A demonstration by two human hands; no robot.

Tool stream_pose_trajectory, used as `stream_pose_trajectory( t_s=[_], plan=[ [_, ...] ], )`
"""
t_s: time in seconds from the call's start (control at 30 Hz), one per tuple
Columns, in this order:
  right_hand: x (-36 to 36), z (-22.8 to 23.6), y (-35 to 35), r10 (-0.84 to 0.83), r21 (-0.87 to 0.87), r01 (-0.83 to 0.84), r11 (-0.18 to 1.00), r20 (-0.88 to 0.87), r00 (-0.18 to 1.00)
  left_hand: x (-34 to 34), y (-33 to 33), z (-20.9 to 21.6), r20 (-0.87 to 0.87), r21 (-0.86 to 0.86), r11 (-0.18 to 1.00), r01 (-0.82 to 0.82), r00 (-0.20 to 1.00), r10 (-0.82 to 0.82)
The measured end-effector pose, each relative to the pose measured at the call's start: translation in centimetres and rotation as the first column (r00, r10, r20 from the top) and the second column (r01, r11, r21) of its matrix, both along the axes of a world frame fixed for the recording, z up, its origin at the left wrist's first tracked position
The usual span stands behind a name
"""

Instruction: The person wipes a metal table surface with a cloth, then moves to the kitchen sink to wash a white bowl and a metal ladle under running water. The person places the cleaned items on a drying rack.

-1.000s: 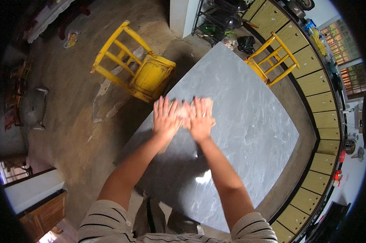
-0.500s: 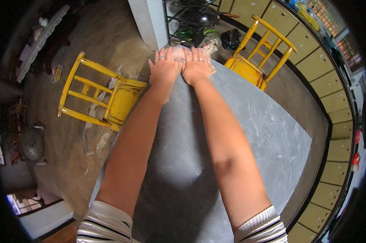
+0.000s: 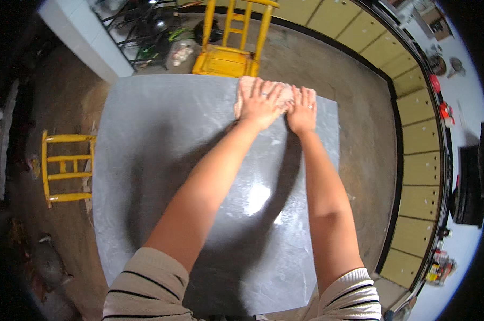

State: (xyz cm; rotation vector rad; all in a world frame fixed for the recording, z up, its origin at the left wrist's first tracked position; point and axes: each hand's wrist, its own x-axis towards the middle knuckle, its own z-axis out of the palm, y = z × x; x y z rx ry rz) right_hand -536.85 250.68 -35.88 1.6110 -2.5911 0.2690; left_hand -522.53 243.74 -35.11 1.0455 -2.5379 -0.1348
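Observation:
A pinkish, crumpled cloth [image 3: 245, 88] lies at the far edge of the grey tabletop [image 3: 161, 107], right of the middle. My left hand [image 3: 260, 107] rests flat on it, fingers stretched and spread, a ring on one of them. Beside it my right hand [image 3: 303, 111] presses on the cloth's right part with its fingers extended, also wearing a ring. Both hands are open and push down on the cloth rather than wrap round it. Both arms reach far forward over the table, and their shadows fall on its shiny surface.
Beyond the far edge stands a yellow wooden chair [image 3: 227, 60]; another yellow chair [image 3: 68, 166] is at the left. A dark metal rack [image 3: 137, 32] and a bag of pale round items [image 3: 181, 53] are behind. Yellowish cabinets [image 3: 419, 168] curve along the right.
Both hands and the cloth have moved from the table's far left corner to the right along the far edge. The view has turned as well, so the chairs appear farther left.

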Motion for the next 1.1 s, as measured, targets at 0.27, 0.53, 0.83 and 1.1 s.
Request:
stream_pose_trajectory(
  t_s=[0.27, 0.53, 0.83, 1.1],
  plan=[
    [-2.9, -0.4, 13.8, -0.060, -0.180, 0.050, 0.982, -0.052, 0.997, -5.8, 7.7, 0.2, 0.066, 0.023, 0.976, 0.217, 0.974, -0.218],
    [10.4, 2.2, 31.9, -0.065, -0.097, 0.070, 0.993, 0.053, 0.996, 6.2, 24.4, 1.3, -0.062, 0.060, 0.927, 0.371, 0.928, -0.368],
    [30.7, 4.7, 59.3, -0.132, -0.050, 0.153, 0.987, 0.294, 0.947, 26.1, 51.2, 4.0, -0.100, 0.407, 0.755, 0.514, 0.847, -0.523],
    [24.5, 5.3, 53.3, -0.083, 0.045, 0.076, 0.996, 0.194, 0.977, 21.8, 44.0, 3.6, -0.071, 0.376, 0.701, 0.606, 0.773, -0.630]
  ],
)
